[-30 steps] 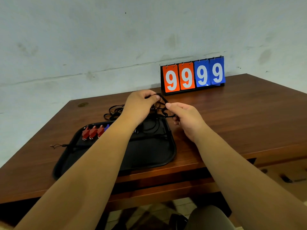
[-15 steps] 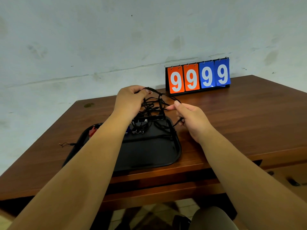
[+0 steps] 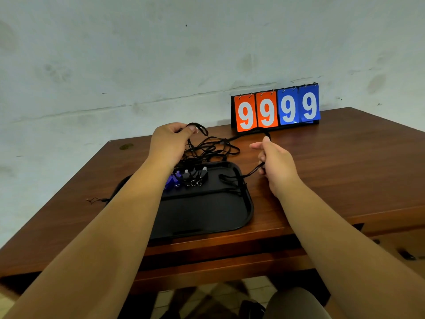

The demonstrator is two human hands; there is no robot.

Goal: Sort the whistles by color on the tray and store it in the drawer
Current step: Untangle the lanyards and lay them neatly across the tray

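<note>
Head view: a person's left hand (image 3: 170,143) is pinching a bunch of black lanyard cords (image 3: 211,148) above the far edge of the tray (image 3: 249,203), while the right hand (image 3: 278,166) is pinching one strand out to the side. The blue and black whistles (image 3: 190,177) are lying on the tray just below the left hand, the nearer one.

The scoreboard (image 3: 276,109) reads 99 on orange, 99 on blue.

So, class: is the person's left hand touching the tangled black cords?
Touching. The head view shows the left hand pinching a loop of the black cords between thumb and fingertips, with no gap visible.
</note>
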